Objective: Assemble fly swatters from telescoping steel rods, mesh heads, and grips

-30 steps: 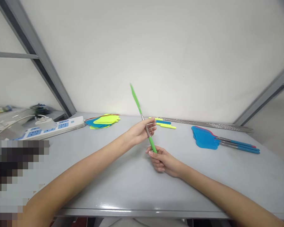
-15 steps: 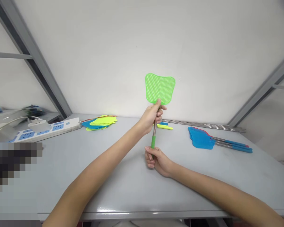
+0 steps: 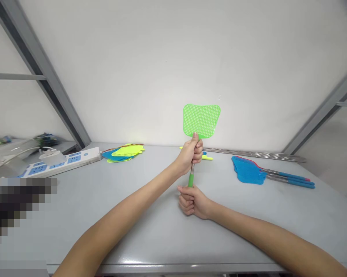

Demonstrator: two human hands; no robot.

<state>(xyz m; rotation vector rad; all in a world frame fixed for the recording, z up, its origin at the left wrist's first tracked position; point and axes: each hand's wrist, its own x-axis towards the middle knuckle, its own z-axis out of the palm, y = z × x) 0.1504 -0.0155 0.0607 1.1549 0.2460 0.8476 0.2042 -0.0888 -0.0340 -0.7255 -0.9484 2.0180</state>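
A green fly swatter (image 3: 201, 120) stands upright before me, its mesh head at the top, a metal rod below and a green handle at the bottom. My left hand (image 3: 190, 156) is closed around the rod just under the head, the thumb pressed against the head's base. Lower down, my right hand (image 3: 193, 201) is wrapped round the green handle, whose lower end is hidden in the fist. Behind my left hand, a yellow handle piece (image 3: 207, 158) lies on the table, partly covered.
To the right lie blue fly swatters (image 3: 249, 170) with metal rods. A bundle of thin metal rods (image 3: 254, 154) runs along the wall. Yellow and blue swatter heads (image 3: 124, 152) are piled left of centre, beside a white power strip (image 3: 89, 154). Everything rests on a grey table (image 3: 150, 238).
The swatter and my left hand sit slightly lower and further right in view. My right hand's fingers have closed more tightly round the handle. The whole view has shifted a little.
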